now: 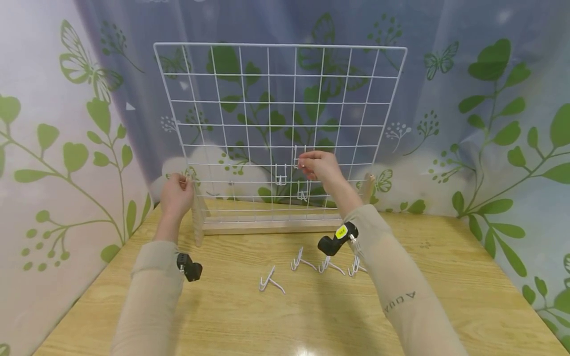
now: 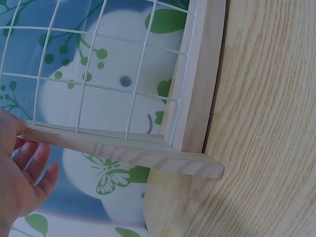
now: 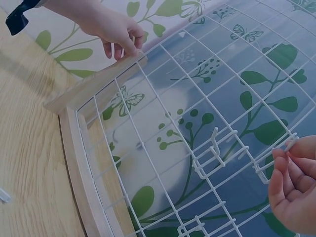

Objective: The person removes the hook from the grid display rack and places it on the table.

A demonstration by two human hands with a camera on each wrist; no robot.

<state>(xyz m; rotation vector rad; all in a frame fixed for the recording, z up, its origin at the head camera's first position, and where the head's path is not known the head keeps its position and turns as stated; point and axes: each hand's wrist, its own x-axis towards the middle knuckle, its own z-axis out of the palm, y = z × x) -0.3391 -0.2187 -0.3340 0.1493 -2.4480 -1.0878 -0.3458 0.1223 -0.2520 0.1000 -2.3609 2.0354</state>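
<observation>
A white wire grid (image 1: pixel 280 45) stands upright in a wooden stand (image 1: pixel 271 227). My left hand (image 1: pixel 176 195) pinches the top end of the stand's left side post (image 2: pixel 123 154), thumb on one side and fingers curled beneath. My right hand (image 3: pixel 298 185) pinches the prong of a white wire hook (image 3: pixel 261 173) between thumb and fingertips, with the hook's frame right at the grid wires. Just left of it a second hook (image 1: pixel 281 180) hangs on the grid. Below hangs a third hook (image 1: pixel 303 194), near the lower rows.
Several loose white hooks (image 1: pixel 269 279) lie on the wood-grain table (image 1: pixel 249 326) in front of the stand, one partly hidden by the right sleeve. A leaf-and-butterfly patterned sheet (image 1: pixel 503 148) hangs behind and at both sides.
</observation>
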